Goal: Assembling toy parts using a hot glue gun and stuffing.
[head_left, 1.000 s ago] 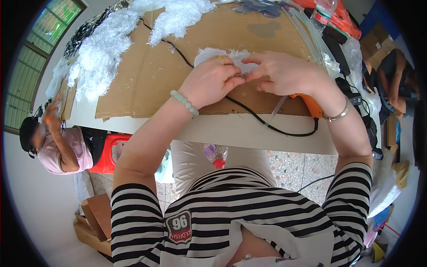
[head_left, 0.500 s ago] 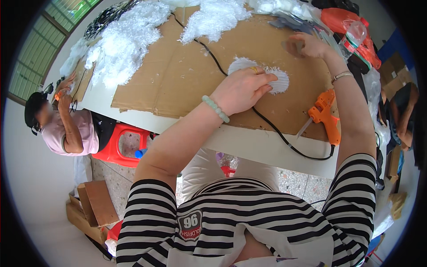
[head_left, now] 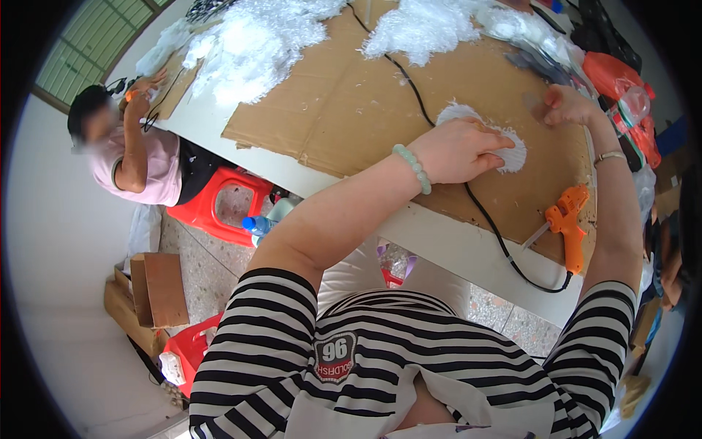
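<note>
We have a white surface (head_left: pixel 453 238) carrying a sheet of brown cardboard (head_left: pixel 344 95). On the cardboard, heaps of loose white fibre (head_left: pixel 263 51) could shed strands onto anything sticky. The orange glue gun (head_left: pixel 569 219) lies near the cardboard's edge; if its tip is hot, our right forearm (head_left: pixel 616 212), just beside it, could get burned. Its black cable (head_left: pixel 482 212) passes behind our left hand (head_left: pixel 468 150), so a snag there might drag the gun. That hand lies over the white fringed pad (head_left: pixel 515 152) on the cardboard, fingers extended; whether it also pinches, we cannot tell. Uneven pressure could let the pad slide. Our right hand (head_left: pixel 559 110) seems to pinch a thin translucent piece (head_left: pixel 536 104), which a loose grip could drop.
</note>
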Motion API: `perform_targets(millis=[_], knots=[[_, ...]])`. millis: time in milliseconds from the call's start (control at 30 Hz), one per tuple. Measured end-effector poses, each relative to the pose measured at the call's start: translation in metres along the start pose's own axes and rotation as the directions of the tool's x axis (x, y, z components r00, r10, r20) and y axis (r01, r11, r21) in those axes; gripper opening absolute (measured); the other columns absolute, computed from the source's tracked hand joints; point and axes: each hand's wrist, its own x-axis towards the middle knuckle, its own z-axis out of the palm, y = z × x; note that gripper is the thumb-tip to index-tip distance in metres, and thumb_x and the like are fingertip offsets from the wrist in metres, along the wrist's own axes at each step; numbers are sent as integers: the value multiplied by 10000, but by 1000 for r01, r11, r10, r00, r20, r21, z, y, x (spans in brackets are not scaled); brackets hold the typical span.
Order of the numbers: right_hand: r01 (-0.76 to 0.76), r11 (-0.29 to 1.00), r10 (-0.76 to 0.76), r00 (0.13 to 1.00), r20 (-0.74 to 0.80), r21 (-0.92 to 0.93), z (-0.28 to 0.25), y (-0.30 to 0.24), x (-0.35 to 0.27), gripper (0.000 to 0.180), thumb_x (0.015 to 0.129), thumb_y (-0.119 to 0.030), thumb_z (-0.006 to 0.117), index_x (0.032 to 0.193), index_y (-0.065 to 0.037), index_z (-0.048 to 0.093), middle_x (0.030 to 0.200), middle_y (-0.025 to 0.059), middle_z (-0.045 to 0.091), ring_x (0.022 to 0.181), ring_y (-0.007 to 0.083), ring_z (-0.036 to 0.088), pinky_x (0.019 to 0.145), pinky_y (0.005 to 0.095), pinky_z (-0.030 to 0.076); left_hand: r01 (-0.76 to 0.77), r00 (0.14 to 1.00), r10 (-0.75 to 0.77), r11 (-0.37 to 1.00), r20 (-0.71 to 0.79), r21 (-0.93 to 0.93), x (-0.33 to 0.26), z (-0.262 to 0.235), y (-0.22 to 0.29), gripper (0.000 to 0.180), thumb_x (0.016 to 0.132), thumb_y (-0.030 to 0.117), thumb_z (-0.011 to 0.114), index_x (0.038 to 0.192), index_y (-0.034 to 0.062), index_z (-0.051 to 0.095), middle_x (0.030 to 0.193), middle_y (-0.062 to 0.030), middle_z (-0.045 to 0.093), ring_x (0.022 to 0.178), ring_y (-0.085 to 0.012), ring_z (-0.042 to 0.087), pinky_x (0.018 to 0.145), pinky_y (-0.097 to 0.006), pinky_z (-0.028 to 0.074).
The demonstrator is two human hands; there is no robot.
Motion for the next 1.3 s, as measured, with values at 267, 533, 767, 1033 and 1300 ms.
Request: perform_targets(millis=[267, 533, 767, 1033, 1300], knots=[[-125, 991, 124, 992, -17, -52, 6, -7, -11, 504, 539, -261, 794, 912, -6, 573, 879, 102, 605, 819, 212, 585, 713, 321, 475, 37, 996, -39, 999, -82, -33, -5, -2, 5, 370, 835, 227, 603, 1183, 107, 564, 1003, -135, 634, 883, -312, 583, 776, -385, 471], [14, 943, 62, 974, -217, 332, -6, -16, -29, 188, 747, -169, 659, 838, -14, 603, 740, 13, 581, 711, 83, 541, 638, 227, 432, 128, 945, -157, 985, -287, -117, 4, -13, 11, 183, 822, 211, 607, 854, 42, 669, 807, -136, 655, 742, -309, 613, 666, -365, 488], [252, 851, -172, 963, -209, 461, -4, -75, -46, 115, 815, -140, 653, 853, -34, 633, 738, -41, 599, 678, 30, 517, 634, 201, 415, 111, 911, -167, 980, -376, -166, 6, -13, 3, 164, 784, 176, 671, 873, 39, 672, 779, -108, 657, 704, -243, 614, 638, -313, 481], [406, 831, -398, 911, -104, 381, 19, -150, -62, 186, 839, -176, 645, 940, -20, 646, 819, -17, 635, 744, 46, 553, 677, 212, 454, 209, 826, -529, 610, -196, -764, -2, -39, -9, 191, 830, 150, 662, 939, -6, 646, 798, -51, 666, 711, -104, 592, 606, -235, 463], [203, 422, -247, 963, -103, 884, 14, -134, -84, 321, 919, -271, 545, 1061, 13, 593, 955, 166, 646, 759, 144, 601, 743, 280, 507, -15, 727, -631, 381, -271, -925, -10, -54, -28, 116, 854, 129, 631, 899, 22, 638, 770, -54, 649, 660, -124, 576, 620, -248, 463]])
